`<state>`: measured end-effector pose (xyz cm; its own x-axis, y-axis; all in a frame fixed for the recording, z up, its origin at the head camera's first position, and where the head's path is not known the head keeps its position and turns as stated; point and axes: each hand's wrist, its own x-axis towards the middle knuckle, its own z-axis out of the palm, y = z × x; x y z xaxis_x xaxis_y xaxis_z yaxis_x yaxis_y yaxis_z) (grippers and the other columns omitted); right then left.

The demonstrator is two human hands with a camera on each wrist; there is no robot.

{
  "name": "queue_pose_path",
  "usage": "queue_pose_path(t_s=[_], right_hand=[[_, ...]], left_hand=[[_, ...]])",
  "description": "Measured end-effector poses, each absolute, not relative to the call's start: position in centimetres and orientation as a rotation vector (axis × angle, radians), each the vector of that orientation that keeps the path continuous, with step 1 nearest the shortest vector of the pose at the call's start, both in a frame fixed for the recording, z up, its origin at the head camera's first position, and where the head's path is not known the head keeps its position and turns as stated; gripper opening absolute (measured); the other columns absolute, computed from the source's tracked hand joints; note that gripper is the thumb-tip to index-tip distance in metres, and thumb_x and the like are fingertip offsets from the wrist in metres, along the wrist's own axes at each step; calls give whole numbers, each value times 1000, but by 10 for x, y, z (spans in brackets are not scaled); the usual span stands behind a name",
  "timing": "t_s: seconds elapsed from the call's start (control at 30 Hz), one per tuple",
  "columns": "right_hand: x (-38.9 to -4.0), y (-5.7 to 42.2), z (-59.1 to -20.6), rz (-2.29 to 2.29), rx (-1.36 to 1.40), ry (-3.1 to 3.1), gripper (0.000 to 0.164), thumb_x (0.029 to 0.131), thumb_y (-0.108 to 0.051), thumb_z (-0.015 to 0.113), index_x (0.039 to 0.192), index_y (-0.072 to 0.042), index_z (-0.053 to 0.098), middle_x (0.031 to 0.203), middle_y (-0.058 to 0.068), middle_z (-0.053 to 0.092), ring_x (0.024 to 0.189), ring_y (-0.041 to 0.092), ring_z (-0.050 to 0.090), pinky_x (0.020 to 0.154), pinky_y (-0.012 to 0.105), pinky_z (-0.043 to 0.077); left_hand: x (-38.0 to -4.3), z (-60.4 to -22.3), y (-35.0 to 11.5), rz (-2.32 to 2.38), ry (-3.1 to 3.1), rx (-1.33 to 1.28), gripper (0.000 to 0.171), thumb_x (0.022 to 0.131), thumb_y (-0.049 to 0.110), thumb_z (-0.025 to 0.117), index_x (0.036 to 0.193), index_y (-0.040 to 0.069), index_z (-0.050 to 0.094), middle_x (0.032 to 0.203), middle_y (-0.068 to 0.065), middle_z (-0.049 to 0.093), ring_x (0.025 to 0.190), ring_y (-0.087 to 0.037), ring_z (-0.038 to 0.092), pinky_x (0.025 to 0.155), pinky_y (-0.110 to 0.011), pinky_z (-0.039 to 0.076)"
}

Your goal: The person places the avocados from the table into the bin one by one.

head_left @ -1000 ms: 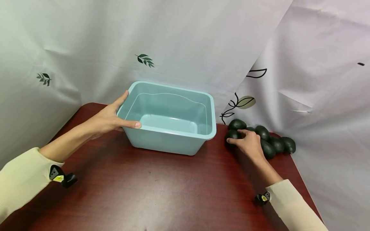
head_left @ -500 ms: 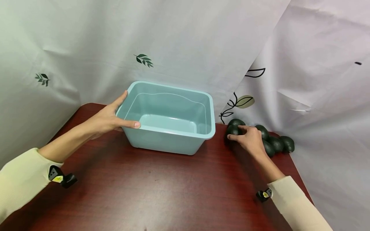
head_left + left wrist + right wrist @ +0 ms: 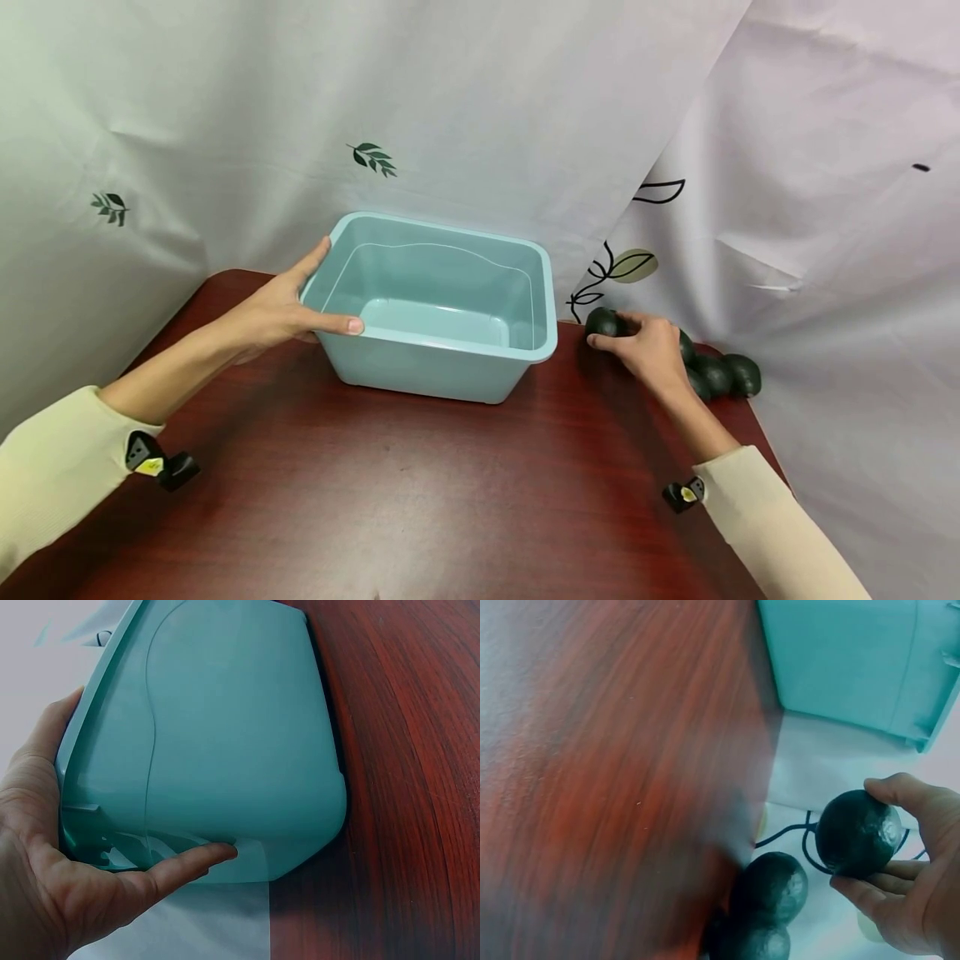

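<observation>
A light blue plastic tub [image 3: 420, 367] stands on the table at centre left. My left hand [image 3: 273, 308] holds its left end, thumb along the front rim and a finger at the back of the side rim; the left wrist view shows the hand [image 3: 90, 877] at the tub's corner [image 3: 240, 735]. Off the tub's right side, my right hand [image 3: 648, 350] grips a dark green avocado [image 3: 602, 322] between thumb and fingers. The right wrist view shows this avocado [image 3: 855, 832] held apart from the other avocados. Nothing lies inside the tub.
Several more avocados [image 3: 742, 375] lie at the table's back right corner, partly hidden by the right hand. A pale curtain [image 3: 465, 108] with leaf prints hangs right behind the table [image 3: 420, 492]. The tub's far side is close to that curtain.
My right hand has raised the avocado slightly up and back, so it now overlaps the place of the avocado behind it. The left hand and the tub stay where they were.
</observation>
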<state>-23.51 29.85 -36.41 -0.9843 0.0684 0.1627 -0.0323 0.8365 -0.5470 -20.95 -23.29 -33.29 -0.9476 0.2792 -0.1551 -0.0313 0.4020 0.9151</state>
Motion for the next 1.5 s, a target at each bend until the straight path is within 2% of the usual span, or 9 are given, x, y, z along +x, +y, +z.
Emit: queue_pose_path(t_s=[0.17, 0.4, 0.5, 0.8, 1.03, 1.27, 1.37, 1.5], right_hand=[[-235, 296, -358, 894, -39, -2833, 75, 90, -45, 93, 148, -3, 74, 147, 26, 73, 152, 56, 50, 129, 71, 33], [-237, 292, -347, 890, -75, -2815, 79, 89, -50, 93, 151, -6, 72, 149, 26, 72, 148, 57, 50, 118, 69, 47], [-237, 290, -343, 901, -95, -2801, 80, 88, -51, 94, 152, -8, 72, 149, 26, 72, 147, 58, 48, 115, 68, 49], [-239, 284, -334, 929, -56, -2756, 78, 88, -49, 94, 151, -8, 73, 147, 25, 74, 144, 58, 49, 116, 66, 48], [-241, 281, -327, 942, -42, -2715, 76, 86, -48, 95, 148, -8, 76, 138, 28, 77, 136, 55, 52, 114, 62, 47], [-241, 279, -318, 964, -64, -2709, 79, 86, -49, 95, 151, -9, 73, 140, 28, 75, 142, 54, 49, 116, 62, 48], [-243, 278, -315, 966, -54, -2689, 78, 86, -48, 96, 150, -9, 74, 142, 26, 75, 139, 52, 52, 111, 59, 51], [-244, 277, -312, 939, -28, -2664, 75, 86, -48, 96, 148, -9, 76, 142, 21, 77, 126, 43, 62, 99, 48, 54]], left_hand=[[-210, -333, -232, 1565, 2381, 224, 137, 95, 30, 93, 178, 47, -15, 186, -17, 21, 154, -46, 47, 103, -57, 65], [-210, -333, -233, 1552, 2392, 222, 137, 95, 31, 93, 178, 48, -14, 185, -18, 22, 153, -46, 48, 100, -55, 65], [-210, -334, -233, 1544, 2397, 218, 137, 95, 32, 93, 178, 47, -15, 186, -19, 21, 154, -47, 47, 102, -57, 65], [-210, -335, -233, 1547, 2389, 220, 137, 95, 32, 93, 177, 48, -15, 186, -18, 21, 154, -46, 48, 103, -57, 65], [-209, -334, -233, 1545, 2392, 225, 136, 96, 32, 93, 178, 48, -15, 186, -18, 22, 154, -46, 49, 104, -57, 65], [-209, -334, -233, 1549, 2388, 220, 137, 95, 31, 93, 178, 48, -15, 186, -19, 22, 154, -45, 48, 103, -56, 65], [-209, -334, -233, 1551, 2387, 222, 137, 96, 31, 93, 178, 47, -15, 185, -19, 23, 154, -46, 48, 103, -56, 65], [-209, -334, -233, 1546, 2389, 226, 137, 96, 32, 92, 178, 47, -16, 185, -20, 23, 154, -46, 49, 101, -54, 66]])
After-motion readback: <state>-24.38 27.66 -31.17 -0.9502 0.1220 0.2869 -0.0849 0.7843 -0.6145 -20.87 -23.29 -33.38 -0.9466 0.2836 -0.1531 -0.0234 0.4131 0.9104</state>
